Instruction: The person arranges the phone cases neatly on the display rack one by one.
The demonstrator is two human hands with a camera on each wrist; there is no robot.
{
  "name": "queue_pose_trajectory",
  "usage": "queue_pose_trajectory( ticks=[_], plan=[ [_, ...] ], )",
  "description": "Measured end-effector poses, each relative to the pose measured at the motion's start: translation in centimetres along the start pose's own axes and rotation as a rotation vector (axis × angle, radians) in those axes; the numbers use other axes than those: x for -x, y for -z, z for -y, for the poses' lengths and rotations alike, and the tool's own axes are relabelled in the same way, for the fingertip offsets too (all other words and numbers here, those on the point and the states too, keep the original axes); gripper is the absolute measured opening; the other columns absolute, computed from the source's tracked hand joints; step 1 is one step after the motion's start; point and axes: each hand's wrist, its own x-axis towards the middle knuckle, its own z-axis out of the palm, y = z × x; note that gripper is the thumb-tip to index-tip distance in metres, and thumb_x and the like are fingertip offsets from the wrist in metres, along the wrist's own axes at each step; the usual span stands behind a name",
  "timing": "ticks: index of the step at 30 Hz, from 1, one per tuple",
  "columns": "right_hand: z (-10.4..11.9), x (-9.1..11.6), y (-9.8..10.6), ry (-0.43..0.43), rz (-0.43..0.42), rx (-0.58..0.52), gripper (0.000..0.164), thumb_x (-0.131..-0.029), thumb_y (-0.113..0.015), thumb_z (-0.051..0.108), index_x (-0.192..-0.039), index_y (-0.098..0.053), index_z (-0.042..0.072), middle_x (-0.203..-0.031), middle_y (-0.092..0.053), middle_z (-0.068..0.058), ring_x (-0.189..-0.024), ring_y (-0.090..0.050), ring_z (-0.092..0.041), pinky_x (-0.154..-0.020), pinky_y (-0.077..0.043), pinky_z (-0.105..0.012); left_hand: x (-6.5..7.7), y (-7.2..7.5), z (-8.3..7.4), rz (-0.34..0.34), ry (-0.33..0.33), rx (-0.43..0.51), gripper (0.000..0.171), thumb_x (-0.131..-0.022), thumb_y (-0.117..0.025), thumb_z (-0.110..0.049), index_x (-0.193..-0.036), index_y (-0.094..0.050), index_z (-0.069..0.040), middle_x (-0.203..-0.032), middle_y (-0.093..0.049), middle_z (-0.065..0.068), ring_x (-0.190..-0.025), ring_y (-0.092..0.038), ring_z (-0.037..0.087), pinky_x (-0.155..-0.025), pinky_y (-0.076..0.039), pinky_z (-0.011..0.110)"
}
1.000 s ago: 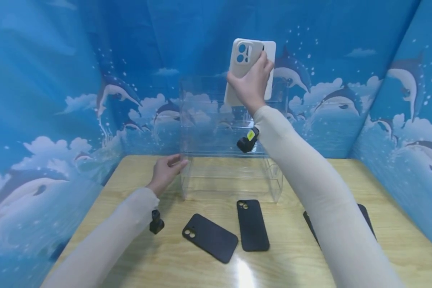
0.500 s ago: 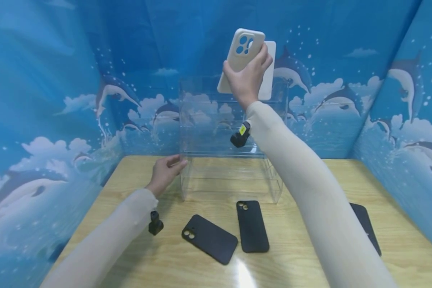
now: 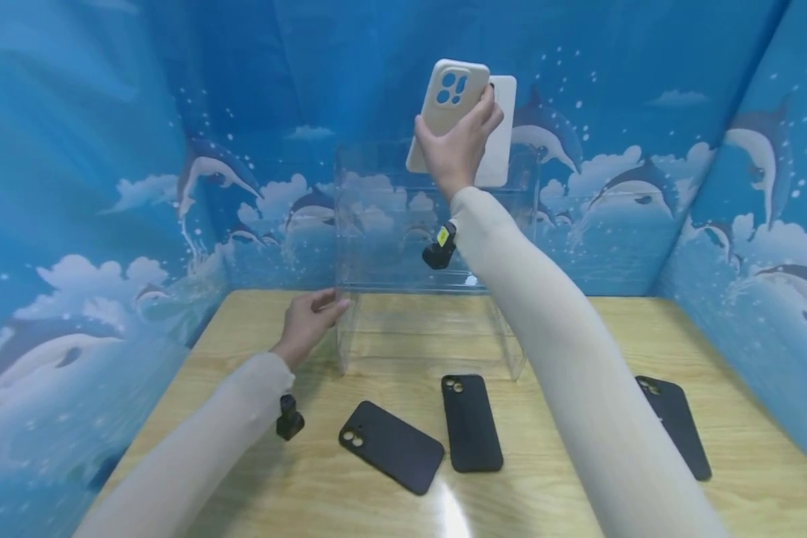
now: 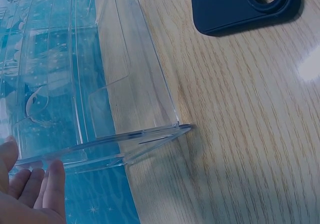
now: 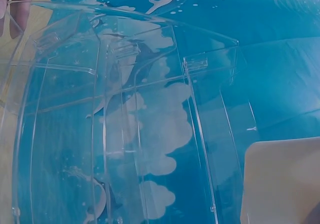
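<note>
My right hand [image 3: 459, 149] grips a cream phone case [image 3: 437, 119] by its sides, thumb on the left edge, above the top tier of a clear acrylic display rack [image 3: 403, 254]. Partly behind this case and hand, a white phone case [image 3: 498, 149] stands upright in the rack's top tier. In the right wrist view the held phone case [image 5: 282, 179] shows at the lower right corner. My left hand [image 3: 309, 321] rests with extended fingers at the rack's left side panel. The left wrist view shows the fingertips [image 4: 54, 179] right at that panel's edge.
Two black phone cases lie on the wooden table before the rack, one slanted phone case [image 3: 393, 447] and one lengthwise phone case [image 3: 472, 424]. Another black phone case [image 3: 675, 426] lies at the right, beside my right sleeve. A blue dolphin-print curtain [image 3: 276, 90] encloses the table.
My right hand has lifted the cream case up and left, apart from the white one, then lowered it slightly. The right forearm shifted left, uncovering the right black case. The left hand stays put.
</note>
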Motion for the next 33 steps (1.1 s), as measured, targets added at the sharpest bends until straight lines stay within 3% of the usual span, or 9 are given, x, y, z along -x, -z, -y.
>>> queue_pose_trajectory(
  ticks=[12, 18, 22, 28, 33],
  plan=[
    [0.1, -0.6, -0.5, -0.021, 0.071, 0.103, 0.097, -0.086, -0.07, 0.034, -0.153, -0.003, 0.015, -0.147, -0.018, -0.005, -0.134, -0.033, -0.011, -0.11, -0.035, -0.02, 0.0, 0.1, -0.1, -0.003, 0.009, 0.014, 0.06, -0.094, -0.063, -0.032, -0.145, -0.042, -0.01, -0.147, -0.043, 0.01, -0.127, -0.05, 0.027, -0.098, -0.052, 0.037],
    [0.6, -1.4, -0.7, -0.144, 0.107, 0.189, 0.076, -0.094, -0.054, 0.019, -0.154, -0.008, 0.016, -0.142, -0.035, -0.003, -0.129, -0.037, -0.011, -0.107, -0.037, -0.02, 0.0, 0.1, 0.0, -0.004, 0.002, 0.003, 0.062, -0.092, -0.064, -0.036, -0.145, -0.042, -0.011, -0.147, -0.044, 0.009, -0.127, -0.05, 0.026, -0.098, -0.052, 0.037],
    [0.6, -1.4, -0.8, -0.165, 0.139, 0.225, 0.063, -0.096, -0.047, 0.012, -0.152, -0.018, 0.016, -0.137, -0.044, -0.002, -0.128, -0.04, -0.012, -0.107, -0.036, -0.018, 0.2, 0.2, -0.1, -0.007, 0.0, 0.005, 0.063, -0.092, -0.065, -0.037, -0.145, -0.043, -0.01, -0.147, -0.044, 0.01, -0.127, -0.051, 0.026, -0.097, -0.053, 0.037],
    [0.0, -0.8, -0.8, -0.156, 0.196, 0.276, 0.056, -0.096, -0.046, 0.011, -0.149, -0.03, 0.015, -0.143, -0.04, -0.003, -0.133, -0.036, -0.013, -0.11, -0.035, -0.021, 0.2, 0.2, -0.2, -0.009, 0.014, -0.001, 0.063, -0.092, -0.065, -0.037, -0.145, -0.042, -0.011, -0.147, -0.044, 0.01, -0.126, -0.052, 0.027, -0.097, -0.053, 0.037],
    [-0.6, -0.1, -1.2, -0.042, 0.254, 0.455, 0.062, -0.095, -0.056, 0.025, -0.149, -0.03, 0.01, -0.144, -0.037, -0.009, -0.132, -0.035, -0.02, -0.11, -0.037, -0.028, 0.3, 0.1, -0.3, -0.013, 0.016, 0.005, 0.061, -0.092, -0.064, -0.035, -0.144, -0.043, -0.01, -0.147, -0.044, 0.01, -0.126, -0.052, 0.027, -0.097, -0.053, 0.037]
  ],
)
